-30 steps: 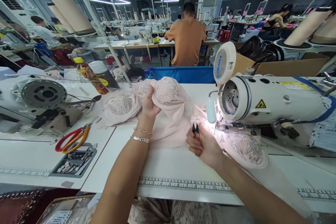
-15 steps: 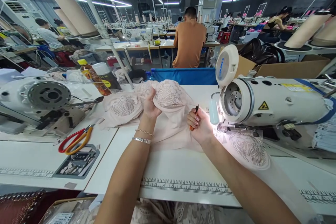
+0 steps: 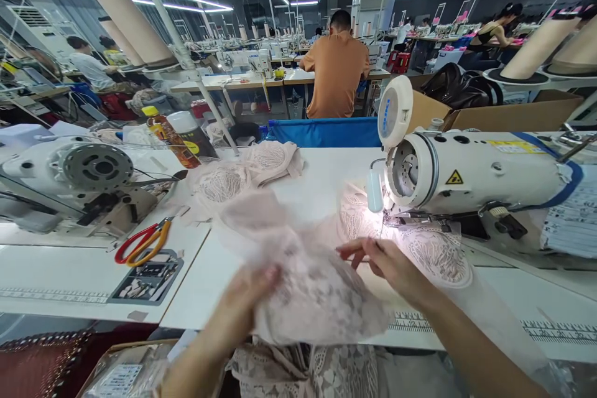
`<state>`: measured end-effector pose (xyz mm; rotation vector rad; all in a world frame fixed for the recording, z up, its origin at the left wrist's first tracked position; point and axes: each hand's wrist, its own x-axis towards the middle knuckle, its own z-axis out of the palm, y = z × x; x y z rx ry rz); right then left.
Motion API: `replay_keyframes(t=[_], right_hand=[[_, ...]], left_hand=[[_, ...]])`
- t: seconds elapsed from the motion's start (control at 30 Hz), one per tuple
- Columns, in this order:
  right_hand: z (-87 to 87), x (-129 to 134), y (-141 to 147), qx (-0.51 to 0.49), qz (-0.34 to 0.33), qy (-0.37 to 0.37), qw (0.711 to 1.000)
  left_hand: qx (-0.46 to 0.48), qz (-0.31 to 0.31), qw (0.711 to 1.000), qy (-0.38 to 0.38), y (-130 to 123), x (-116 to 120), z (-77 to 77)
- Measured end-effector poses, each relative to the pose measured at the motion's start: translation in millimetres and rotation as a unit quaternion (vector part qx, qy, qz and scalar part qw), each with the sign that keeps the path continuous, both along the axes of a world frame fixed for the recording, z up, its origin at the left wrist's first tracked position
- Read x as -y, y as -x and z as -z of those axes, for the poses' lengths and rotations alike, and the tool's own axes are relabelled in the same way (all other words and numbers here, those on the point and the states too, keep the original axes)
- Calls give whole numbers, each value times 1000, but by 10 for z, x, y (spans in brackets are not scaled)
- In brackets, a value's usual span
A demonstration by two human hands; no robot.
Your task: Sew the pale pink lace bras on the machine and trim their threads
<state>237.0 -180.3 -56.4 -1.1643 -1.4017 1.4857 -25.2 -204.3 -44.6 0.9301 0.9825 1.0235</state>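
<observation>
My left hand [image 3: 259,283], smeared by motion, grips a pale pink lace bra piece [image 3: 321,301] near the table's front edge. Beside the upper right of that piece is my right hand [image 3: 389,261], its fingers bent and drawn together. Whether it holds the cloth or something in the palm cannot be made out. Another lace bra piece [image 3: 436,255] lies under the lit head of the white sewing machine [image 3: 480,168]. Finished-looking lace cups [image 3: 224,183] rest at the back left of the table.
On the left are a second sewing machine [image 3: 97,165], red-and-orange-handled scissors [image 3: 147,242] and a grey parts tray [image 3: 176,264]. A bottle [image 3: 172,140] and a spray can [image 3: 191,134] stand behind. A person [image 3: 338,68] sits ahead; lace fabric [image 3: 345,370] lies below the table edge.
My left hand has pulled a bra piece toward me, away from the cups at the back. The orange-handled thread snips seen in my right hand no longer show; that hand has moved lower and right.
</observation>
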Motion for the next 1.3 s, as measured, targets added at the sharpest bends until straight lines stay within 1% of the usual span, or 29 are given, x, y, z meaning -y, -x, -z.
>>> replay_keyframes(t=[0.03,0.07,0.1,0.13,0.2,0.23,0.27,0.3,0.33,0.37,0.4,0.43,0.47,0.5,0.57,0.6,0.63,0.67,0.7,0.77,0.83,0.87,0.93,1.03,1.1,1.17,1.23,1.3], right_hand=[[-26,100,1,39,-45,-7,998],[-45,208,9,73,-88,-8,993],[-54,319,16,105,-113,-5,988],[-53,431,16,139,-119,-3,983],[-25,640,-20,205,-91,-7,975],[0,732,-55,228,-69,-14,971],[30,812,-95,244,-52,-25,968],[63,881,-134,254,-39,-34,966],[96,941,-168,254,-36,-37,966],[125,992,-192,247,-37,-36,968],[149,1037,-206,238,-38,-32,970],[165,1079,-211,231,-39,-28,972],[173,1118,-212,227,-41,-27,973],[171,1157,-213,229,-45,-30,972],[145,1235,-235,247,-65,-49,966],[125,1273,-261,257,-83,-64,961],[104,1310,-300,261,-105,-81,956],[84,1345,-348,260,-127,-95,952],[68,1375,-404,256,-143,-105,950],[53,1419,-519,238,-166,-105,951],[65,1439,-613,212,-185,-83,956],[80,1440,-646,194,-194,-67,959],[125,1429,-678,153,-201,-37,967],[213,1391,-652,80,-179,13,980],[274,1358,-603,23,-159,44,986],[335,1330,-551,-19,-124,63,990],[391,1315,-510,-33,-77,77,993],[444,1315,-484,-42,-38,99,994]], left_hand=[[-56,6,997,45,-52,204,161],[-110,20,992,57,-99,377,289],[-151,46,987,41,-134,516,378],[-184,93,979,3,-152,621,424],[-221,217,948,-74,-137,735,413],[-215,277,932,-93,-114,753,376],[-195,320,922,-97,-94,751,331],[-175,331,922,-97,-84,733,286],[-168,306,931,-104,-92,702,246],[-182,257,941,-127,-120,659,213],[-220,204,939,-170,-169,606,189],[-276,169,919,-227,-232,546,171],[-328,177,882,-288,-305,481,160],[-361,223,836,-349,-378,414,153],[-366,354,742,-437,-501,286,143],[-347,405,708,-463,-541,232,134],[-324,435,692,-476,-566,188,119],[-297,451,692,-479,-576,158,97],[-268,459,705,-469,-573,140,70],[-210,474,744,-421,-537,140,14],[-175,484,785,-345,-481,175,-8],[-164,483,805,-302,-452,199,4],[-143,474,843,-212,-405,251,74],[-71,464,878,-93,-379,327,238],[-34,436,898,-47,-388,376,339],[-29,385,922,-11,-406,423,420],[-39,327,944,17,-422,468,491],[-19,276,960,44,-439,513,561]])
